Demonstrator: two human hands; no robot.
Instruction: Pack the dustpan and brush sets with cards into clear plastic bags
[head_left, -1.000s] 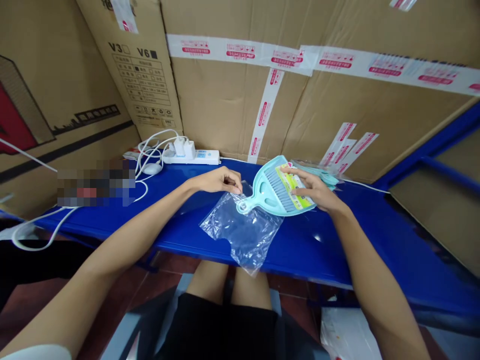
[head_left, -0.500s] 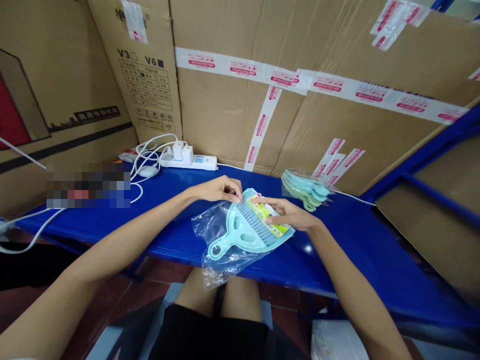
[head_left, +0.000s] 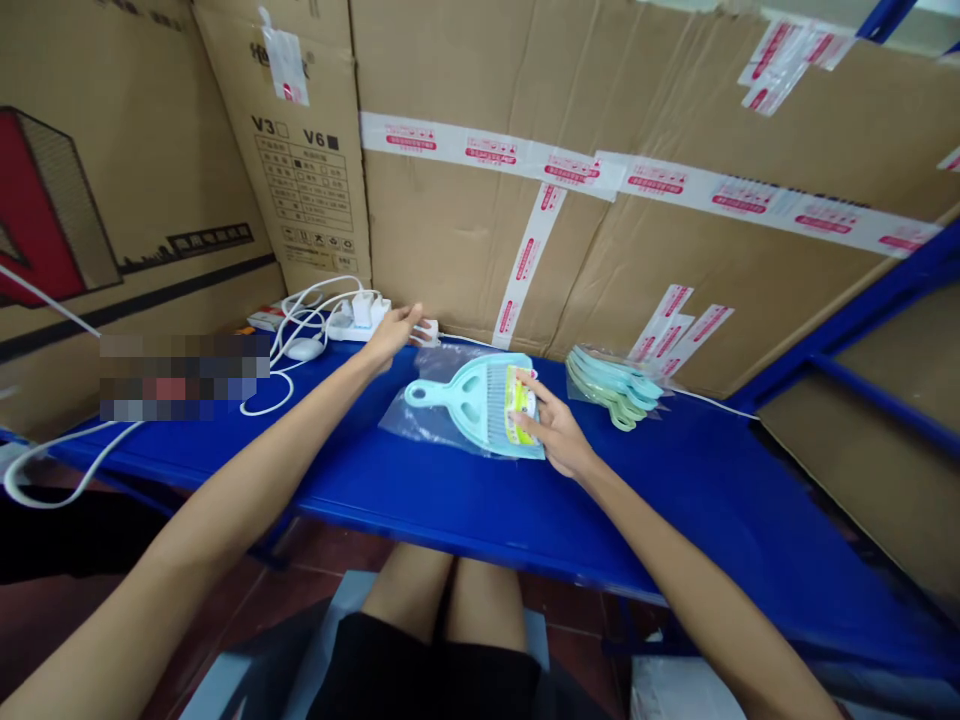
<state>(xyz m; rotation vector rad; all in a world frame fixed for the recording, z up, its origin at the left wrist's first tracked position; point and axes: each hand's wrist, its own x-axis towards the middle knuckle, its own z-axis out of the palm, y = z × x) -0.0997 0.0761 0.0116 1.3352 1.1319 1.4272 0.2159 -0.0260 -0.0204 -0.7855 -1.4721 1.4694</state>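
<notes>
A pale teal dustpan lies flat on the blue table, handle pointing left. Nested in it is a small brush with grey-blue bristles and a yellow-green label. Clear plastic bag film spreads under and around the set. My right hand grips the wide right end, fingers over the label and thumb on its lower part. Farther back, my left hand is off the dustpan, in front of the power strip, its fingers apart and holding nothing I can see.
Several bagged teal and green dustpan pieces lie at the back right. A white power strip with plugs and looped cables sits at the back left. Taped cardboard walls the rear. The blue table has a front edge above my legs.
My left hand has left the dustpan's upper edge and moved back and left toward the power strip. The dustpan set has turned, its handle now pointing left, with my right hand still on it.
</notes>
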